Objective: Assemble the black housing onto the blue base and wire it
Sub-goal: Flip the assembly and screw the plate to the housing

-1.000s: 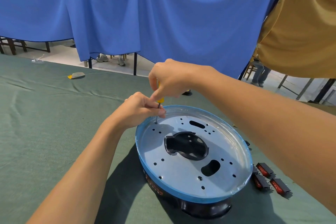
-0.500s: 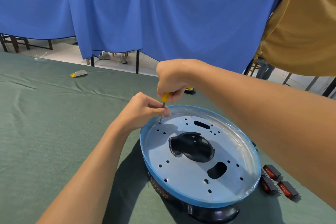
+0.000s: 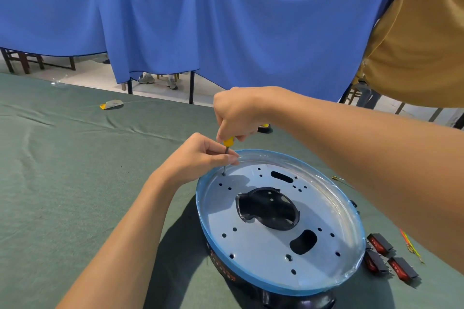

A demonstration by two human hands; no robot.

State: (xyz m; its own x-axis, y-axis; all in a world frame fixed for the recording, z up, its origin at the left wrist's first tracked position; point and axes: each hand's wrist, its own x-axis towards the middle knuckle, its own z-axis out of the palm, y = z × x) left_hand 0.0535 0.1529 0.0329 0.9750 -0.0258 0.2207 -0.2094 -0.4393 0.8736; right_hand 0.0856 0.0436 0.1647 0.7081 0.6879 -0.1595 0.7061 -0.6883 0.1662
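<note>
The round blue-rimmed metal base (image 3: 263, 246) sits atop the black housing (image 3: 301, 303) on the green desk (image 3: 62, 183), where the right hand (image 3: 238, 113) grips a yellow-handled screwdriver (image 3: 228, 142) and the left hand (image 3: 198, 158) pinches its shaft.

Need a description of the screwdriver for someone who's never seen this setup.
On the green table find the round blue-rimmed base. At its far-left edge both hands meet: the screwdriver stands upright there, right hand gripping its yellow handle, left hand pinching its thin metal shaft. No other tool is in hand.
</note>
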